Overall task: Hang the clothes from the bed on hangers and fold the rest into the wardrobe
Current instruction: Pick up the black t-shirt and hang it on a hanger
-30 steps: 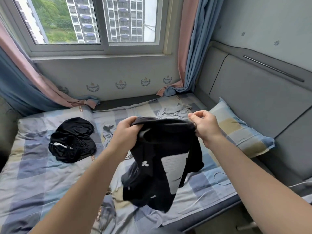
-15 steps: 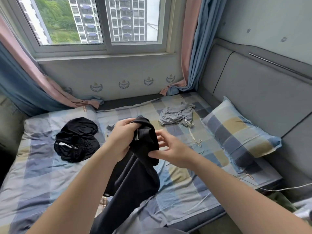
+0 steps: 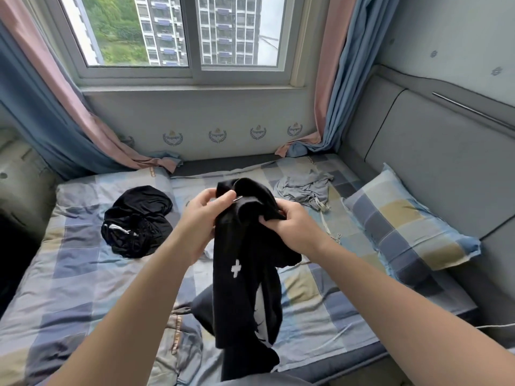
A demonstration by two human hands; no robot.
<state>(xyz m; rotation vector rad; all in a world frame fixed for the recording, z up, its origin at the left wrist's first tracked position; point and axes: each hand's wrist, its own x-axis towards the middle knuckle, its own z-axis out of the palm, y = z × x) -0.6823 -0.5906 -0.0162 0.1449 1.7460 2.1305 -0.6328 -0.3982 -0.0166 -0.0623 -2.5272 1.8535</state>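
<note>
- In hand: the black white-printed cotton T-shirt (image 3: 245, 280), raised above the checked bed (image 3: 83, 288).
- Its bunched top is pinched by the left grip (image 3: 207, 210) and the right grip (image 3: 289, 227).
- Next, likely a hanger, though none shows.

Matt black cloth shirt (image 3: 245, 274) with a white printed cross. Crumpled black garment (image 3: 138, 221) has a slight sheen. Bed (image 3: 83, 288) sheet is soft, wrinkled checked cotton; headboard (image 3: 434, 168) is smooth grey padded upholstery.
</note>
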